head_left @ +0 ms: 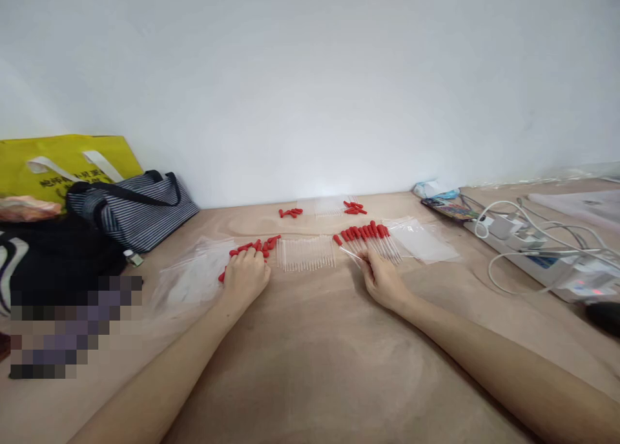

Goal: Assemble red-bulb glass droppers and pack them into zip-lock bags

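My left hand [246, 277] rests on a loose pile of red rubber bulbs [259, 245], its fingers curled down among them. The fingertips are hidden, so what they pinch does not show. Between thumb and fingers, my right hand [385, 282] grips a glass dropper [349, 253], tilted with its red bulb end up and to the left. Just beyond that hand lies a fan of droppers with red bulbs [371, 234]. A row of bare glass tubes [306, 254] lies side by side between my hands.
Clear plastic bags [191, 279] lie left of the bulbs, another bag [426, 240] on the right. More tubes [329, 206] and bulbs [290, 212] sit near the wall. A power strip [547, 269] with cables is at right; a striped bag [140, 211] stands at left.
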The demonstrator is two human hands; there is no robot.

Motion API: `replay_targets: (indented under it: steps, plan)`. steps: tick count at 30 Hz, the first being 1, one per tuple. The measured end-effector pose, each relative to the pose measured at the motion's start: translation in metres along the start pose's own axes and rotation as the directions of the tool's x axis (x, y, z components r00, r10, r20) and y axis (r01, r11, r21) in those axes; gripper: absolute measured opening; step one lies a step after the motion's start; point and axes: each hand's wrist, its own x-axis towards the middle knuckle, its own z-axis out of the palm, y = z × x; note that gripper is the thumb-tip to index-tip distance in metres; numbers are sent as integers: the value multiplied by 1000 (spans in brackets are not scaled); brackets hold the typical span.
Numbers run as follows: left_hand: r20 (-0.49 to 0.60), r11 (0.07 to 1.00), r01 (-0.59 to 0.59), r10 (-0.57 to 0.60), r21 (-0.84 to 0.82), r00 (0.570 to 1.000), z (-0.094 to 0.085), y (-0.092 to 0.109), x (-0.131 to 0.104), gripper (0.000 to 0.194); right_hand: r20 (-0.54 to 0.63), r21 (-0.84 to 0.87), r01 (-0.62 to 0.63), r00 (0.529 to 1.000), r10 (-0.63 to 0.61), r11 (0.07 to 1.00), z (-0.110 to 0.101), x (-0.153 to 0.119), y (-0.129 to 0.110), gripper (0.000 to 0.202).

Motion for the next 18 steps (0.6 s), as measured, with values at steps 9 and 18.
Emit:
replay_targets:
  steps: [9,18]
  plan:
    - [-45,744,-56,35,-666,998,-12,39,-16,12,37,-43,94,995,-92,995,2,-2,-9,22]
    - [-12,465,-87,162,-881,987,-13,65,-26,19,170,-91,243,959,-225,966,0,-6,-33,19]
